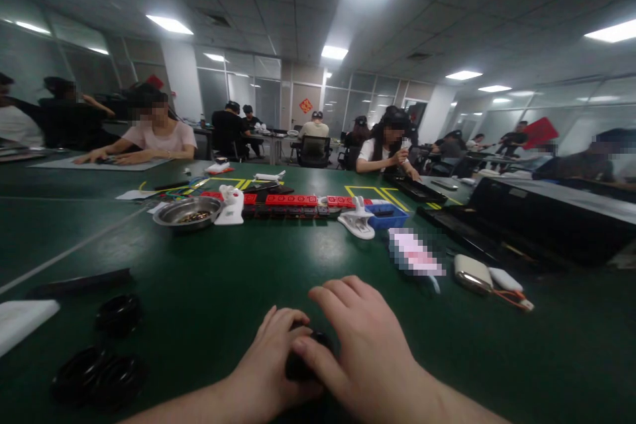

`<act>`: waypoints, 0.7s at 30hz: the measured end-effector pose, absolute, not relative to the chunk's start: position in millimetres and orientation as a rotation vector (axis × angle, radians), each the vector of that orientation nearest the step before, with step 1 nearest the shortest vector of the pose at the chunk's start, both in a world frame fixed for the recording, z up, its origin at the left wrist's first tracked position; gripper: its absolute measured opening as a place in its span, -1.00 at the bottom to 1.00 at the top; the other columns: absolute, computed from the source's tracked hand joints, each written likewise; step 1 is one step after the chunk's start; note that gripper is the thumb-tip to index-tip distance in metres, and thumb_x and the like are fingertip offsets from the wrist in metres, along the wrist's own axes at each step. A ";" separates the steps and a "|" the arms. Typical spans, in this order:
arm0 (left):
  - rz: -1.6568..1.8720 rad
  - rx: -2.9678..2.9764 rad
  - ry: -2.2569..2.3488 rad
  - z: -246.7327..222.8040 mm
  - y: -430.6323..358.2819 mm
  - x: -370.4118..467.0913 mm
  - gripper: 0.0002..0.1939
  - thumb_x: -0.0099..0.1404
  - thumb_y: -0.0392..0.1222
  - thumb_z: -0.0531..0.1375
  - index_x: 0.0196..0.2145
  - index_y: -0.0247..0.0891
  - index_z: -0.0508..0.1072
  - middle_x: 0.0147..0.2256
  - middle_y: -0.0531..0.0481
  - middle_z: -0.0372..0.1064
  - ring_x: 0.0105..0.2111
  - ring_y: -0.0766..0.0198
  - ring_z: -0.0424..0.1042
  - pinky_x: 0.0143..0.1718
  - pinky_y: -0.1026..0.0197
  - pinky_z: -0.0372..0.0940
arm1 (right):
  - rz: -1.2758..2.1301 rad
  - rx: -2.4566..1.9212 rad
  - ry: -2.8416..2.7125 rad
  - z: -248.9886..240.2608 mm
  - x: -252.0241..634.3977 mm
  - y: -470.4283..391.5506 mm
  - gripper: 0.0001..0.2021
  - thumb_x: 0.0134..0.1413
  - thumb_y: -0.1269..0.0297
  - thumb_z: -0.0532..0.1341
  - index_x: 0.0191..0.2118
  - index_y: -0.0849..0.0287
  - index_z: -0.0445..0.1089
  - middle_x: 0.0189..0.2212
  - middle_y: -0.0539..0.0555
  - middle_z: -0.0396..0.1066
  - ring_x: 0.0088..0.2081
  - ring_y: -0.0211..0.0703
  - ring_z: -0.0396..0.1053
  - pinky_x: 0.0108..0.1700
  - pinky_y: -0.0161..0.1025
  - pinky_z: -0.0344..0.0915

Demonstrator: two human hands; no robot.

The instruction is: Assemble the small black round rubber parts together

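Low over the near part of the green table [238, 271], both my hands close around a small black object [301, 366]. My left hand [271, 364] grips its left side with fingers curled over the top. From the right, my right hand [368, 338] covers it, the thumb pressed across its upper face. Most of the object is hidden by the fingers, so its kind cannot be made out. To the left lie black ring-shaped parts, one [119, 315] apart and others [97, 374] close together.
A metal bowl of small parts [187, 214], white clip-like pieces [356, 220], red blocks [291, 201] and a blue tray [388, 215] line the middle. At right are a beige device [473, 273] and an open black case [551, 225]. Co-workers sit across the table, one with hands on a board [149, 164].
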State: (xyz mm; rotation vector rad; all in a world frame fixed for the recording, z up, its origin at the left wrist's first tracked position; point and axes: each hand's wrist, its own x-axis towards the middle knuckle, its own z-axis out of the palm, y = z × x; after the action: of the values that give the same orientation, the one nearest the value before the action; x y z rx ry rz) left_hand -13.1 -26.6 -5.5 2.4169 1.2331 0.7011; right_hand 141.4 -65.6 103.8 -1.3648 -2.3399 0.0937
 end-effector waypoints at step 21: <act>0.496 2.375 1.139 -6.7 -20.6 -16.9 -0.58 -0.09 -0.15 0.27 -0.19 -0.07 0.40 -0.10 -0.03 0.26 -0.03 -0.03 0.20 0.10 -0.28 -0.22 | 0.274 -1.350 -2.437 55.2 153.4 -44.9 -0.66 -0.25 0.13 0.30 -0.29 0.20 0.37 -0.27 0.12 0.31 -0.22 0.00 0.22 -0.15 -0.11 0.19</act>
State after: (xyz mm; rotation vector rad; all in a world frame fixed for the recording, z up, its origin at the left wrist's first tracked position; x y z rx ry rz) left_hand -16.9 -20.6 -6.7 2.3751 1.1394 0.4956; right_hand 153.4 -44.9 55.2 -1.3495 -2.4369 0.2741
